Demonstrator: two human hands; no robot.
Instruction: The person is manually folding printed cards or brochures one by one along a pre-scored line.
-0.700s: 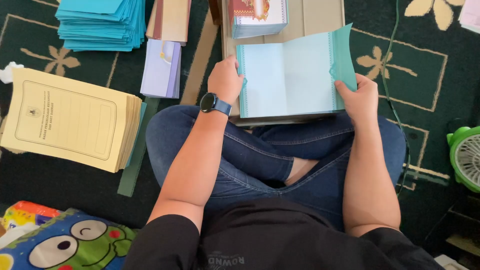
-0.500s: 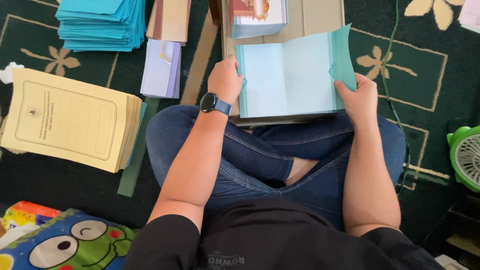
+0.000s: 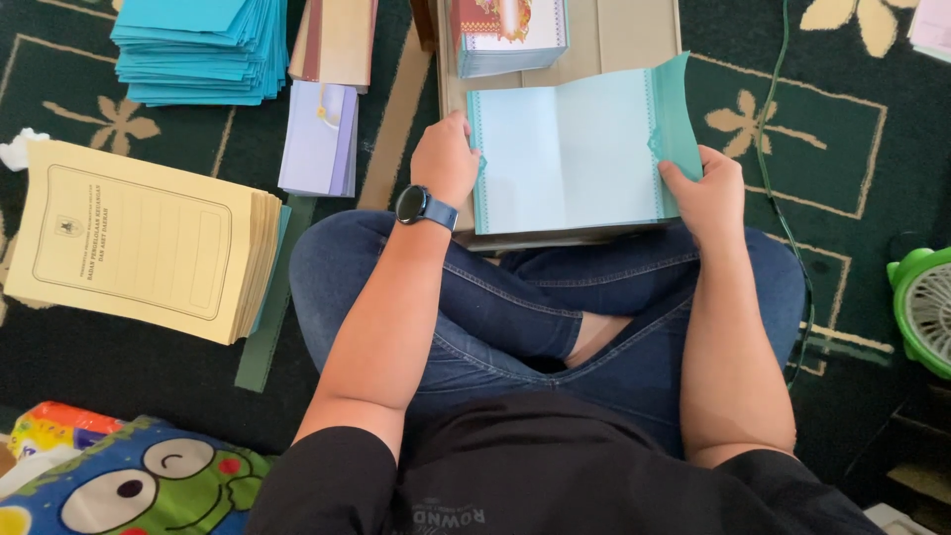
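A light blue folded card with teal patterned edges lies open on a flat board in front of my crossed legs. My left hand, with a dark watch on its wrist, presses down on the card's left edge. At the right side, my right hand grips the card, where a darker teal flap is folded up.
A stack of yellow folders lies at my left. Farther off sit a teal paper pile, lavender cards and a decorated card stack. A green fan stands at right, a cartoon cushion at bottom left.
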